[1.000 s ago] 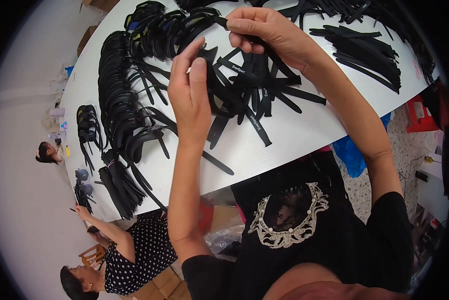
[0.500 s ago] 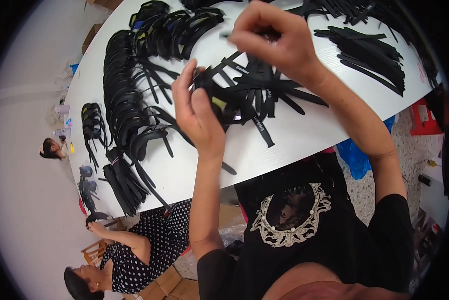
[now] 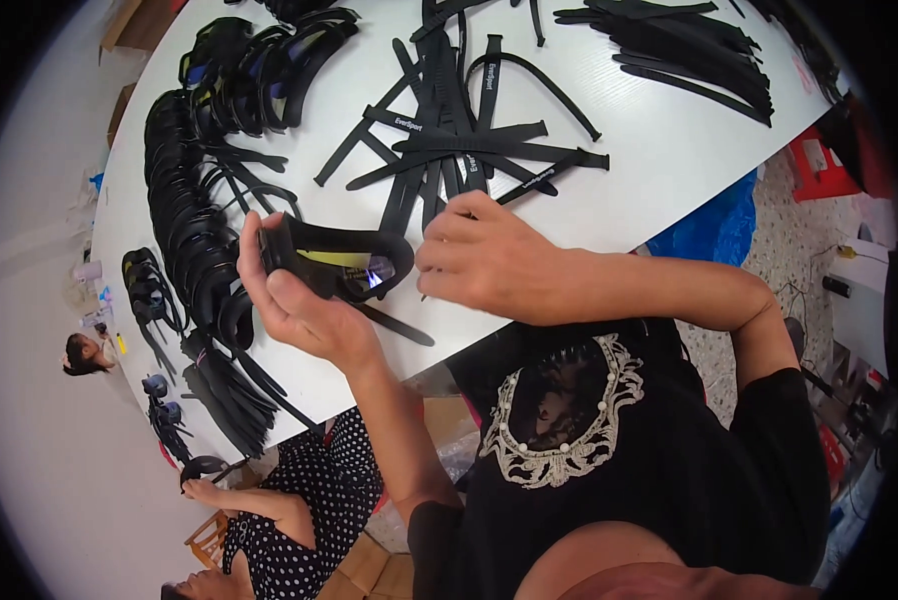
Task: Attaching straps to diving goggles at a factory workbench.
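Note:
My left hand (image 3: pixel 309 315) is closed around one end of a pair of black goggles (image 3: pixel 311 240) with a yellowish, shiny lens, held above the near side of the white table (image 3: pixel 569 225). A dark strap end (image 3: pixel 399 325) shows beneath the goggles. Just right of the goggles' other end is my right hand (image 3: pixel 494 265), its fingers curled together. A tiny dark tip shows under those fingers, too small to name. Beyond both hands lies a crisscrossed heap of black straps (image 3: pixel 469 145), several with white lettering.
A long row of black goggles (image 3: pixel 174 190) curves along the table's left side. A tied strap bundle (image 3: pixel 224 395) lies near the left edge, and more straps (image 3: pixel 684 60) at the far right. A co-worker in a dotted dress (image 3: pixel 299 520) handles a dark curved piece at lower left.
My right hand has come down from above the strap heap to beside the goggles. My left hand has moved left and nearer with the goggles, whose lens now shows more. The view has shifted.

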Demonstrator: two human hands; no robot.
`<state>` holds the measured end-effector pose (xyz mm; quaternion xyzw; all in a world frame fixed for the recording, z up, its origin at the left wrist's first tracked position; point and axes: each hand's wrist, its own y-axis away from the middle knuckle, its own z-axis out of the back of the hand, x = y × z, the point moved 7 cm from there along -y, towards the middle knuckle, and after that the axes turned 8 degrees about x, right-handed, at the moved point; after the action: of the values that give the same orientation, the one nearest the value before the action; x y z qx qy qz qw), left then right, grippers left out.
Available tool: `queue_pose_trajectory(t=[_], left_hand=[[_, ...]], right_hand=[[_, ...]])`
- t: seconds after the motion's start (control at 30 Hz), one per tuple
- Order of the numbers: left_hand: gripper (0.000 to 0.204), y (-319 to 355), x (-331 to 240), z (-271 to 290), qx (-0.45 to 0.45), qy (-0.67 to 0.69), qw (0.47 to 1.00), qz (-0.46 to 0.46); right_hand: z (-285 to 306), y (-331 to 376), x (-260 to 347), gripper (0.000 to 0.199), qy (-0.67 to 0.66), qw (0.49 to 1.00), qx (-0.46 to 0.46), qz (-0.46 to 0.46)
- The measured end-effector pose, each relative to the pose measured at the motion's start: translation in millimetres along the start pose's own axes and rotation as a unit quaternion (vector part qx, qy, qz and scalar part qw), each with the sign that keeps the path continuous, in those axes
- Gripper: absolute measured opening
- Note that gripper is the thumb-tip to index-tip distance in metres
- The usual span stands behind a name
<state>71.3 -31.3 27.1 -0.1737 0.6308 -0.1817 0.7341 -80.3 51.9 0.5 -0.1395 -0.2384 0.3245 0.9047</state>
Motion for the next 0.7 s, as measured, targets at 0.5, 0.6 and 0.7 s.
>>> queue_pose_trajectory(t=[0.5,0.6,0.7], left_hand=[[0.069,18,-17,-25,0.109,-0.006,0.990,-0.091],[0.077,17,-19,-29,0.092,-0.013,0.993,-0.066],[0.086,19,-13,-31,0.080,-0.002,0.997,-0.022]], right_hand=[[61,-44,-34,0.012,-0.622,0.764,-0.094,-0.144],[48,-53,-34,0.015,-0.638,0.753,-0.071,-0.146],[45,-54,-38,0.014,-0.639,0.746,-0.073,-0.174]])
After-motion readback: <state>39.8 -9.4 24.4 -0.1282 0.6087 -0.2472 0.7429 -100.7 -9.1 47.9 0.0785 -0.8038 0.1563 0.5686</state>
